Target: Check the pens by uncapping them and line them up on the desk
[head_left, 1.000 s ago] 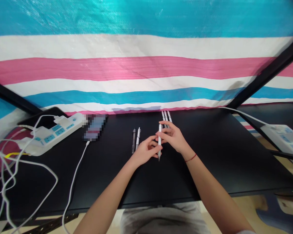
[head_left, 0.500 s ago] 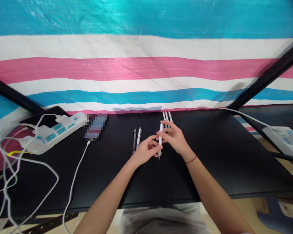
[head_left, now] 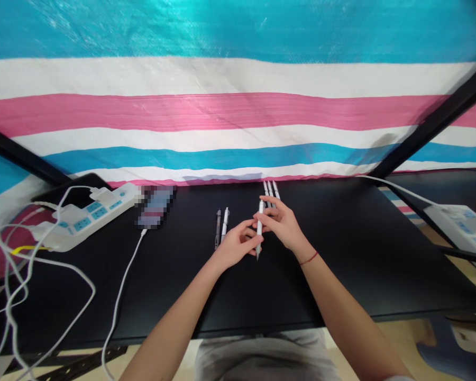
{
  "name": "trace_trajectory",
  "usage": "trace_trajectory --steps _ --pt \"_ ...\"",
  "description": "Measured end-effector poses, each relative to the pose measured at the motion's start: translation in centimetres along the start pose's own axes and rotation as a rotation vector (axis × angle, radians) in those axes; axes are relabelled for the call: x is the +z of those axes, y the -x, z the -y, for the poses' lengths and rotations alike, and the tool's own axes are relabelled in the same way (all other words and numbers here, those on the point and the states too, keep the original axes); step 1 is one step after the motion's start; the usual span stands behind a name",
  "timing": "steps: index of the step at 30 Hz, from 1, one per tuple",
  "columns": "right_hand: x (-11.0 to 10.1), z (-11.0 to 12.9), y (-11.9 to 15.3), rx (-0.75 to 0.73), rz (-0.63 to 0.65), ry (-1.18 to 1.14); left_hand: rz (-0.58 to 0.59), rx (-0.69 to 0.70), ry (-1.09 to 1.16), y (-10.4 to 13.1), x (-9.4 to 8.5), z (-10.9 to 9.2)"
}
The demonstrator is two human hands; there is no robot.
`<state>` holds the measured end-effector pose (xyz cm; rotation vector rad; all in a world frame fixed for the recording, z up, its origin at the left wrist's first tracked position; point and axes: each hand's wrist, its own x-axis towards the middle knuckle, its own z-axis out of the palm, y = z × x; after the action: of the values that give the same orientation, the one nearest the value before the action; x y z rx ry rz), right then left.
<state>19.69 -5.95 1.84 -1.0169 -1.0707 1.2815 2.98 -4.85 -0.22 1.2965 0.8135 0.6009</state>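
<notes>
Between my two hands is a white pen (head_left: 259, 227), tilted with its tip toward me, above the black table (head_left: 293, 296). My left hand (head_left: 238, 245) pinches it near the tip. Higher up the barrel, my right hand (head_left: 281, 221) grips it, with the index finger by the top end. Just left of my left hand lie a dark pen (head_left: 218, 228) and another white pen (head_left: 225, 222), side by side. Behind my right hand, three white pens (head_left: 269, 190) rest in a row, their lower parts hidden by the hand.
On the left a white power strip (head_left: 91, 217) carries plugs and tangled white cables (head_left: 31, 264). A phone (head_left: 155, 206), blurred out, lies near it with a charging cable (head_left: 121, 291). At the right edge stands another power strip (head_left: 460, 217). A striped sheet (head_left: 238, 111) hangs behind the table.
Almost nothing differs. Both hands still hold the white pen in the same grip, and the whole view has shifted very slightly.
</notes>
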Motion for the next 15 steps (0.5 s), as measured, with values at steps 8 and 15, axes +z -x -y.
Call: trace_trajectory --steps 8,15 --pt "-0.06 -0.27 -0.16 0.015 -0.007 0.004 -0.007 -0.011 -0.011 0.0 0.05 -0.05" --pt "0.01 -0.15 -0.13 0.014 0.016 0.016 -0.007 -0.002 -0.016 -0.01 0.04 0.02"
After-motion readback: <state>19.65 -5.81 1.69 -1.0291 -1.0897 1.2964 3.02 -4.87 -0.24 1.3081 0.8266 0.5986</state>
